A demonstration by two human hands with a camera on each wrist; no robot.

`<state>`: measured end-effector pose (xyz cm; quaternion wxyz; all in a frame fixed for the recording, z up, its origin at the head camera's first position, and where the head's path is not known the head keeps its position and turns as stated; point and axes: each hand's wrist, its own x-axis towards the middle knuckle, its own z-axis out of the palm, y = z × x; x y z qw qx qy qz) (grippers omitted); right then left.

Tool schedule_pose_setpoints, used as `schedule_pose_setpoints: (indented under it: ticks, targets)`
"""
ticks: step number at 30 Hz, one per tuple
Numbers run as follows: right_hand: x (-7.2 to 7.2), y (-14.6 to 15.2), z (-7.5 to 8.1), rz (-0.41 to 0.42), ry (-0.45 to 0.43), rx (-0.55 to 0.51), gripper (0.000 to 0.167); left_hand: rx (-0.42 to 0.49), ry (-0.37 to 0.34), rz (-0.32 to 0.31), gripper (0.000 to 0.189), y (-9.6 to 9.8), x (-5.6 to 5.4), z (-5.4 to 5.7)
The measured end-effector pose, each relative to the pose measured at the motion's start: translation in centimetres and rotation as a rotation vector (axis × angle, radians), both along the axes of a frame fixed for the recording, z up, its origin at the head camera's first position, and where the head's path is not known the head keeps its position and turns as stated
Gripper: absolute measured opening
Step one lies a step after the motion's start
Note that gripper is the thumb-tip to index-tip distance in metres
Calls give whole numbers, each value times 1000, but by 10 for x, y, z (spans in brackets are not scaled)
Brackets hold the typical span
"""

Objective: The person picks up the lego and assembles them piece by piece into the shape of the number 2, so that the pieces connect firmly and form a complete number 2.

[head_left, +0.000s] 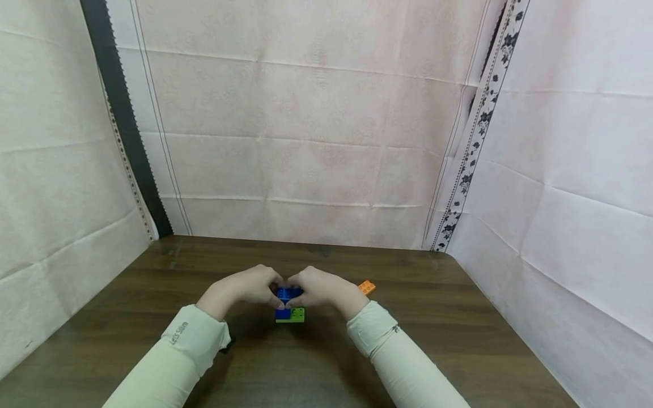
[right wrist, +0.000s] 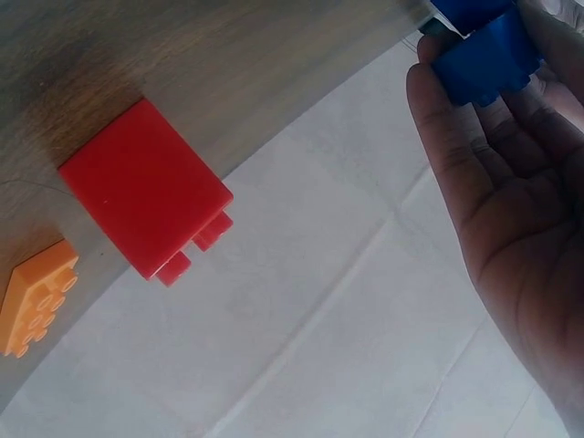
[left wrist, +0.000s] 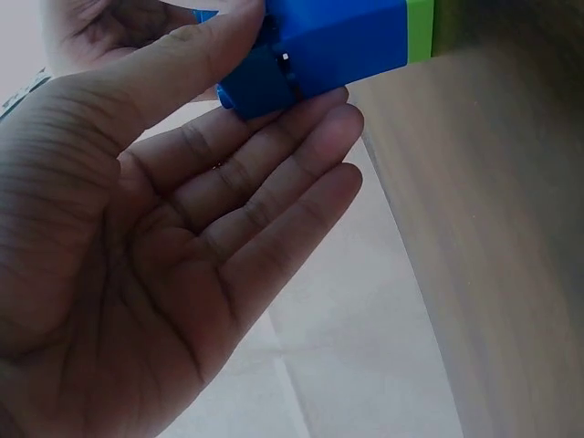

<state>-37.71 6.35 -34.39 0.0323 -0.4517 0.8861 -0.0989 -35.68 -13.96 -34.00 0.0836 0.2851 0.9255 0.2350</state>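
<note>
A stack of toy bricks stands on the table between the two hands. Its base is a green brick (head_left: 298, 315), with a blue brick (head_left: 283, 313) on its left part and more blue on top. My left hand (head_left: 251, 286) pinches an upper blue brick (left wrist: 262, 84) between thumb and index finger; its other fingers lie extended beneath. My right hand (head_left: 320, 288) holds a small blue brick (right wrist: 488, 59) at the top of the stack from the other side, between thumb and fingers. The fingertips of both hands nearly meet there and partly hide the upper bricks.
An orange brick (head_left: 367, 287) lies on the brown wooden table (head_left: 275, 374), beyond the right wrist. A red brick (right wrist: 146, 192) stands near it in the right wrist view. Pale cloth walls (head_left: 316, 141) border the table at the back and sides.
</note>
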Motion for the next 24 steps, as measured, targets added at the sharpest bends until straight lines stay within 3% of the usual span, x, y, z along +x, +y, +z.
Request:
schedule_pose_setpoints:
  ticks: [24]
  targets:
    - [-1, 0, -1, -1, 1, -3, 24, -5, 2, 7, 21, 0, -1, 1]
